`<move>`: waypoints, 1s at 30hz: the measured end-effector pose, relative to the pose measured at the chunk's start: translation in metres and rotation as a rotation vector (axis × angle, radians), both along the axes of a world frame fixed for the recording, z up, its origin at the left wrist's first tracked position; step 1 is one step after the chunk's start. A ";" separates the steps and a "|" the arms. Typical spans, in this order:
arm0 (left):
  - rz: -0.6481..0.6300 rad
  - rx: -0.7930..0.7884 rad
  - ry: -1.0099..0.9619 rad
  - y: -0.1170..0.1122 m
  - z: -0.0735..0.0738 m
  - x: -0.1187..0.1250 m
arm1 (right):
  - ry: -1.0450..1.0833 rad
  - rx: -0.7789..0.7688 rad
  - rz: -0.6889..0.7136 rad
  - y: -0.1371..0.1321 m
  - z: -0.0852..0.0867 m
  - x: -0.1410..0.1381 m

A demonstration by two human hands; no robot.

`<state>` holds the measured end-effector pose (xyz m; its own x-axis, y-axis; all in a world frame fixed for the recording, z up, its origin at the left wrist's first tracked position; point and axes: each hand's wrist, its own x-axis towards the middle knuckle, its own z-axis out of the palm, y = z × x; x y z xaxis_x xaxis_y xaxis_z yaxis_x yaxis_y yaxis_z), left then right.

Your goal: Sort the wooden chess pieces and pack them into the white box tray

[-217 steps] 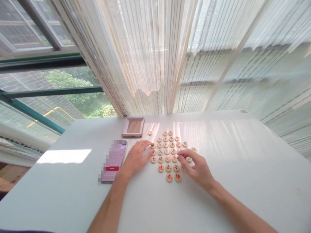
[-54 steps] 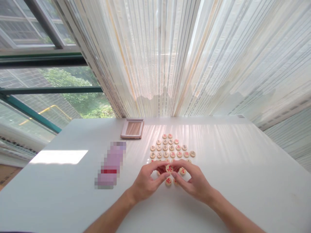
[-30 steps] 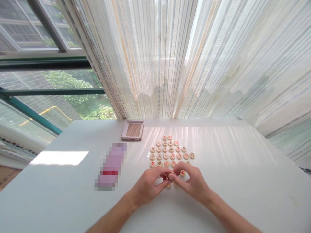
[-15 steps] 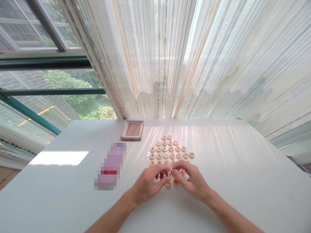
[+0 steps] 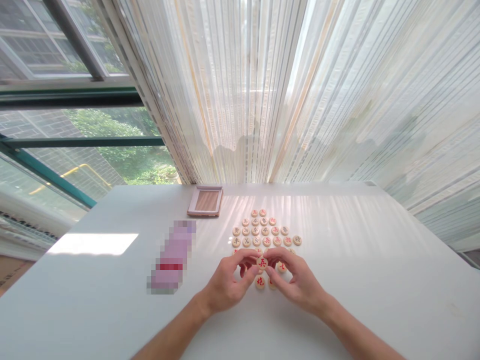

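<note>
Between the fingertips of both hands is a round wooden xiangqi piece with a red character facing me. My left hand pinches its left side, while my right hand grips it from the right. Several more xiangqi pieces, marked in red or black, lie in rows beyond my fingers. Just below the held piece, a red-marked piece lies on the white table. Another piece beside it is partly covered by my right thumb, and my fingers hide some of the nearer rows.
A shallow box stands near the table's back edge. Left of the pieces lies a pixelated pink-purple item. Striped curtains hang behind the table, and a window is at the left.
The held piece has risen slightly and moved a little left, its face now fuller to view. My right thumb has drawn back from its face. The pieces on the table keep their arrangement.
</note>
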<state>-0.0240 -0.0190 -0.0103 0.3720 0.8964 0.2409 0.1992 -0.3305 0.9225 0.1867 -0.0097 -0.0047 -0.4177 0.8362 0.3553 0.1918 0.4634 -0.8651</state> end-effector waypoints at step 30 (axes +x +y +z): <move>0.048 -0.154 -0.012 0.000 0.003 -0.001 | -0.148 0.175 0.020 -0.004 -0.012 0.002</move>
